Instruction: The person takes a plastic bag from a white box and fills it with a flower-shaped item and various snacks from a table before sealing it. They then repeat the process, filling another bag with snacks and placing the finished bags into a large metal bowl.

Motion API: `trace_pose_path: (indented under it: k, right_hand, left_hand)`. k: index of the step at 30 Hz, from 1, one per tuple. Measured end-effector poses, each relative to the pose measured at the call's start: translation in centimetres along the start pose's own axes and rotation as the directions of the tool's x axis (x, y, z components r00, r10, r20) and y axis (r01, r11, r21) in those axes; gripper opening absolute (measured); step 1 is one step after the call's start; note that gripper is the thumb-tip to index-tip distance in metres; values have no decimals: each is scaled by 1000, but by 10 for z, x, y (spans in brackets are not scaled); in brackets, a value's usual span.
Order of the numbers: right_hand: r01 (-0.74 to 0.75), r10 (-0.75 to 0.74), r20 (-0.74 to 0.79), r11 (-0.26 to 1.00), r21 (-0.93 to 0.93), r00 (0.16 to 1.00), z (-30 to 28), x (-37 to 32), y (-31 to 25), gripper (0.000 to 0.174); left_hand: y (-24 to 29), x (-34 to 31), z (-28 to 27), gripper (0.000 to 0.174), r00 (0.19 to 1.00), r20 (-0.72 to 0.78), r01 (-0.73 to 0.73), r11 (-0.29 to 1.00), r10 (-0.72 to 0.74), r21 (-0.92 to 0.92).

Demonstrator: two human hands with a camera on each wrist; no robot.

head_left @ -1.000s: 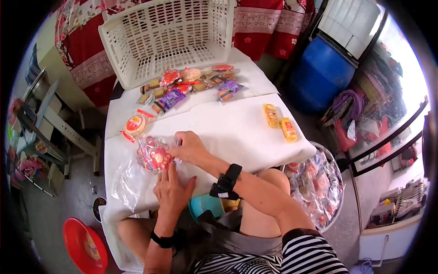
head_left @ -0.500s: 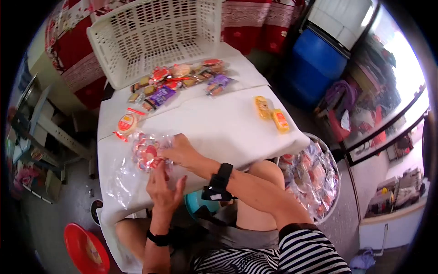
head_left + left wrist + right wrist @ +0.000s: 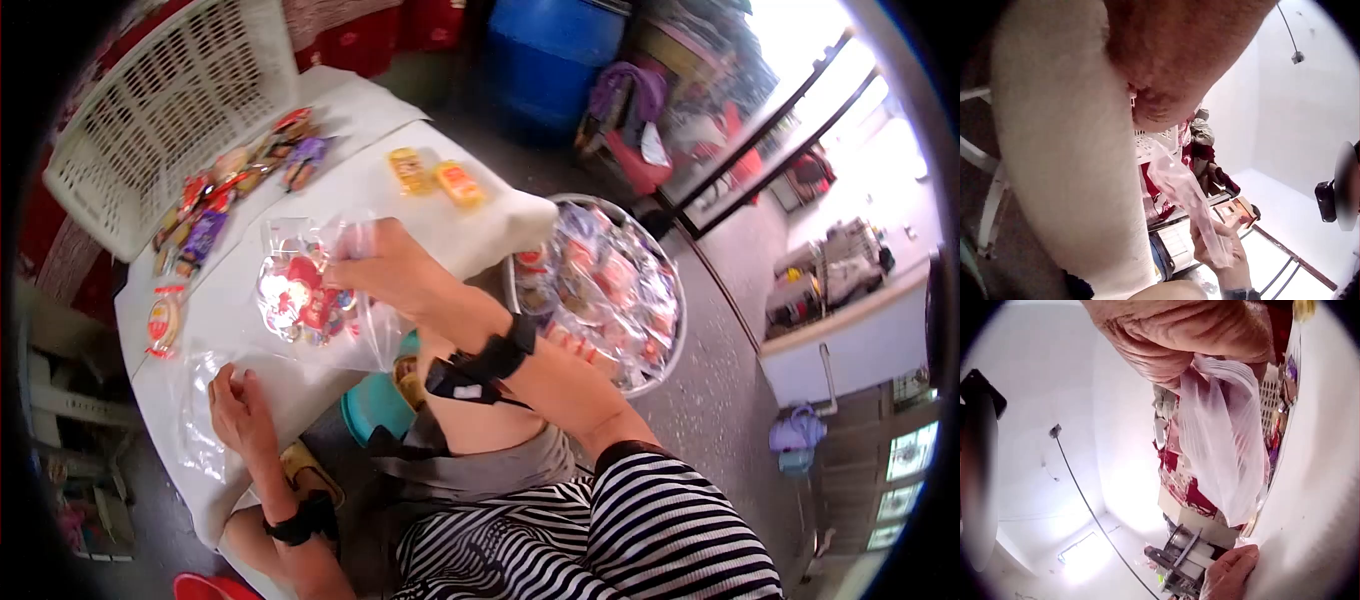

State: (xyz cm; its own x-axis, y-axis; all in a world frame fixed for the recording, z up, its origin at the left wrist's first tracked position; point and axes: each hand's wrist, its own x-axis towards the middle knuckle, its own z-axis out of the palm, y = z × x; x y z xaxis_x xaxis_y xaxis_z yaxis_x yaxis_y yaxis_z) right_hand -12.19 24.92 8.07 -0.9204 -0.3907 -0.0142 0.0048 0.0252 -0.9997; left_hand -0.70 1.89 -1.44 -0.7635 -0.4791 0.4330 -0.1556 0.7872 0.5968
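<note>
Pinched in my right hand (image 3: 385, 270) is a clear plastic bag (image 3: 368, 330) of red and white packaged items (image 3: 308, 290), held up off the white table (image 3: 300, 390). The right wrist view shows the clear bag (image 3: 1225, 444) hanging from the fingers. My left hand (image 3: 243, 415) rests at the table's near left side with its fingers loosely bent, holding nothing that shows, beside a flat clear bag (image 3: 195, 400). A round wrapped cake (image 3: 163, 320) lies at the left edge.
A white crate (image 3: 175, 120) lies on its side at the back left, with wrapped snacks (image 3: 240, 165) before it. Two yellow packets (image 3: 458, 184) lie at the back right. Right of the table stands a basin (image 3: 680, 320) full of filled bags; below is a teal tub (image 3: 375, 408).
The view has swung to the right. My right hand has lifted the filled bag, and my left hand has come away from it toward the near left of the table.
</note>
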Motion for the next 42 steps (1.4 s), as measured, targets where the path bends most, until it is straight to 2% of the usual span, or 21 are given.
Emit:
trace_pose_path:
  k: [1, 3, 8, 10, 12, 14, 15, 16, 19, 21, 22, 24, 25, 29, 31, 32, 34, 35, 36, 41, 42]
  right_hand:
    - [-1, 1, -28, 1000, -2, 1000, -12, -12, -1, 11]
    - [2, -17, 23, 844, 536, 1000, -42, -50, -4, 9]
    - [205, 37, -470, 866, 455, 882, -116, -118, 7, 10]
    - [291, -50, -512, 868, 402, 858, -162, -149, 30, 12]
    - [269, 9, -671, 912, 311, 742, -206, -185, 49, 15]
    - [256, -136, -768, 966, 37, 625, -232, -215, 56, 21]
    - [88, -345, -701, 922, -376, 624, -258, -235, 69, 25]
    - [-75, -506, -553, 690, -720, 662, -287, -253, 88, 29]
    - [-5, -553, -614, 741, -672, 563, -342, -285, 137, 36]
    - [-420, -399, -721, 613, -669, 566, -374, -310, 186, 37]
    - [-418, -398, -717, 611, -673, 572, -376, -320, 210, 37]
    - [-464, 200, -979, 872, 159, 41, -370, -336, 255, 41]
    - [-307, 534, -824, 765, 566, -190, -364, -338, 274, 43]
    - [-194, 609, -793, 778, 598, 0, -331, -321, 291, 31]
    - [-57, 489, -681, 832, 552, 544, -369, -313, 330, 23]
    - [-156, 315, -822, 949, 273, 474, -330, -278, 270, 20]
    - [-150, 142, -744, 987, 56, 653, -323, -227, 224, 24]
    - [-146, 138, -774, 987, 60, 618, -308, -193, 196, 26]
    - [-62, -64, -706, 986, -152, 706, -268, -171, 148, 25]
    - [125, -175, -394, 981, -149, 902, -142, -68, 39, 18]
    - [151, -211, -312, 967, -207, 926, -113, -57, 23, 18]
  left_hand:
    - [3, 1, 0, 28, 998, 38, -54, 982, 48, 179]
    - [1, -1, 7, 28, 997, 1, -80, 986, 81, 150]
    - [3, -3, 8, 29, 993, 1, -115, 965, 118, 235]
    - [11, -4, 4, 29, 994, 17, -112, 967, 111, 230]
    - [10, -4, 3, 29, 991, 36, -131, 958, 126, 256]
    - [7, -3, 5, 29, 990, 48, -143, 948, 135, 283]
    - [6, -3, 5, 29, 989, 44, -151, 947, 144, 283]
    - [5, -3, 5, 28, 988, 38, -157, 946, 152, 283]
    - [3, -2, 5, 32, 989, 43, -149, 949, 142, 279]
    - [4, -3, 7, 31, 989, 28, -145, 960, 143, 240]
    - [4, -3, 7, 29, 990, 15, -144, 969, 144, 201]
    - [4, -4, 7, 29, 992, 21, -128, 962, 127, 240]
    - [4, -2, 6, 30, 992, 29, -123, 952, 120, 279]
    - [5, -1, 6, 31, 997, 53, -70, 948, 56, 311]
    - [-16, -1, 15, 30, 963, -4, -251, 899, 270, 358]
    - [-17, 0, 15, 31, 982, 15, -182, 922, 188, 342]
    - [-11, 1, 15, 33, 992, 29, -129, 929, 127, 347]
    - [-8, 1, 13, 32, 991, 42, -133, 929, 126, 346]
    - [-19, -2, 20, 33, 974, -60, -185, 916, 220, 355]
    - [-6, 0, 3, 26, 986, -62, -139, 966, 156, 218]
    - [-6, 3, -4, 26, 994, -49, -100, 995, 101, 12]
